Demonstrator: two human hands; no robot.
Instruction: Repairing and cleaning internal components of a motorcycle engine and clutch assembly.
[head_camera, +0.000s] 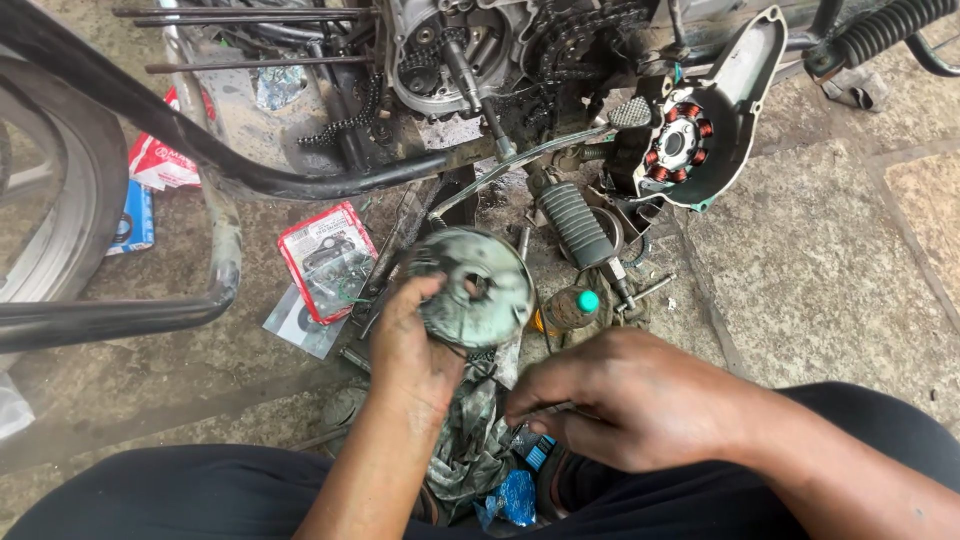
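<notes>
My left hand (412, 345) grips a round, greasy metal disc (478, 288) with a central hole, holding it up at centre frame. My right hand (610, 395) sits lower right with fingers closed around a thin metal tool (545, 410) over a dirty rag (475, 430). Above both hands is an opened motorcycle engine (450, 50) with exposed gears and a chain. A side cover with copper stator coils (680, 140) hangs open at upper right.
A footpeg with ribbed rubber (575, 225) lies just beyond the disc. A small bottle with a green cap (570, 308) stands beside it. Red gasket packets (325, 260) lie on the stone floor at left. A wheel (50, 190) and frame tubes are at far left.
</notes>
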